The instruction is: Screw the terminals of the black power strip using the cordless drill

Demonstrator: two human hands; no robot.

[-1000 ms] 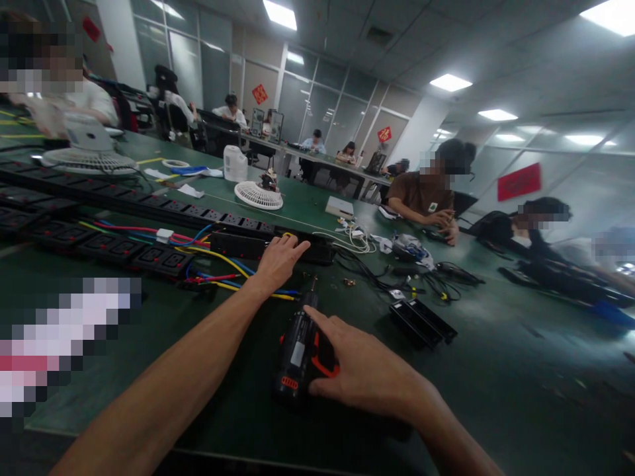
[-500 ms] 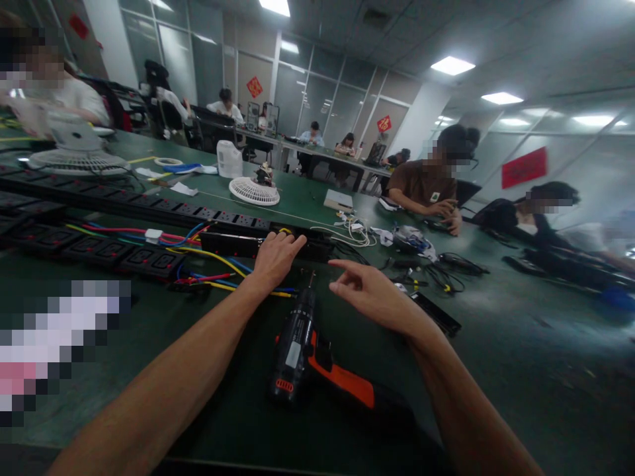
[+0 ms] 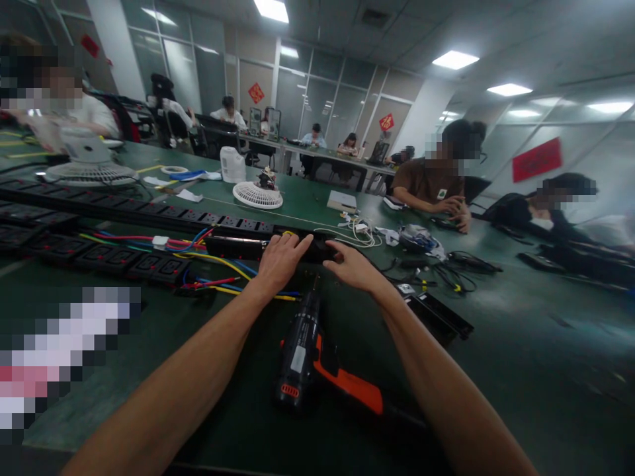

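Note:
A long black power strip [image 3: 233, 246] lies across the bench, with loose red, blue and yellow wires [image 3: 223, 259] beside its left part. My left hand [image 3: 282, 260] is closed over the strip, its fingers bent across the top edge. At the strip's right end is my right hand [image 3: 354, 266], thumb and forefinger bent around that end; the exact contact is partly hidden. Between my forearms a black and orange cordless drill [image 3: 302, 357] lies on its side, its bit pointing away from me toward the strip.
Another row of black sockets [image 3: 149, 210] runs behind, at the left. Beyond it stand a white fan grille [image 3: 258, 194] and a white plastic housing [image 3: 232, 164]. Black cables [image 3: 454, 271] and black plates [image 3: 439, 316] lie at right on the green bench [image 3: 520, 370]. Several people sit around.
My right hand has moved forward and left, from above the drill tip to the right end of the power strip. My left hand stays on the strip. The view has shifted slightly.

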